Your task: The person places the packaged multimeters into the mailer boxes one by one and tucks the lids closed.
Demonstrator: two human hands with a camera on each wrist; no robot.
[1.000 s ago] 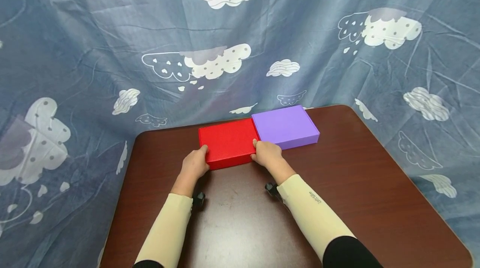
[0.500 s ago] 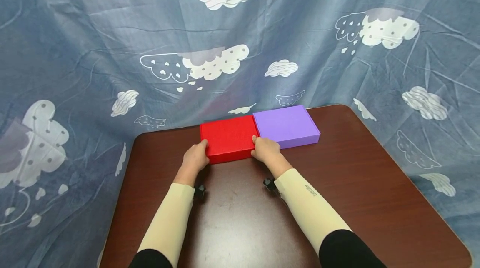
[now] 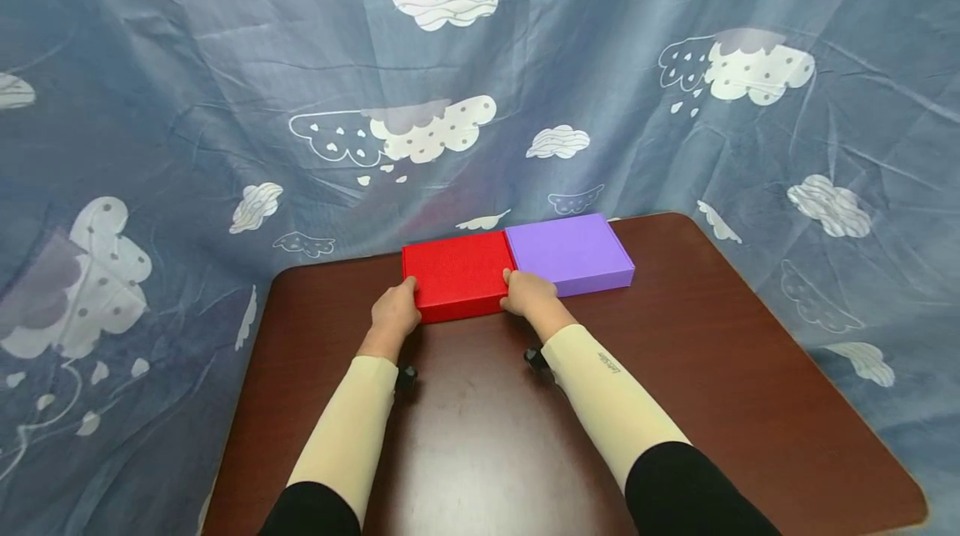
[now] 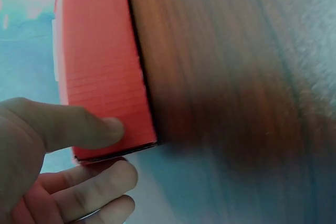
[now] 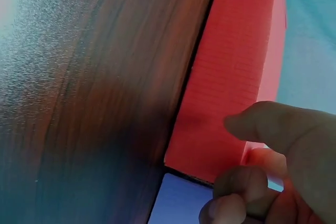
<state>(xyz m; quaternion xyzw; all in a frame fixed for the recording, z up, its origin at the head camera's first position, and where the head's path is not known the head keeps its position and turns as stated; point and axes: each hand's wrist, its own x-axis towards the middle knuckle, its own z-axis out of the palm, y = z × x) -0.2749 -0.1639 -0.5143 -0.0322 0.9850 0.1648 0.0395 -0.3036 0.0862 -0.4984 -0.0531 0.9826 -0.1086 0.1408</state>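
Note:
A flat red box (image 3: 457, 273) lies on the table with a flat purple box (image 3: 572, 251) beside it on the right. Their neighbouring sides meet in the head view. My left hand (image 3: 395, 311) holds the red box at its near left corner. In the left wrist view the thumb (image 4: 105, 131) presses the front face, and the fingers bend round the left end. At the near right corner, my right hand (image 3: 529, 296) grips the same box. Its thumb (image 5: 249, 124) lies on the front face in the right wrist view, its curled fingers between that corner and the purple box.
The dark brown wooden table (image 3: 480, 419) has rounded corners, and both boxes sit near its back edge. A blue curtain (image 3: 225, 86) printed with white clouds hangs behind it and along the sides. A small black wrist camera (image 3: 406, 378) is strapped at the left wrist.
Both hands have pushed the red box a little away from me and slightly right, so its back edge now lines up more closely with the purple box. The grips are unchanged.

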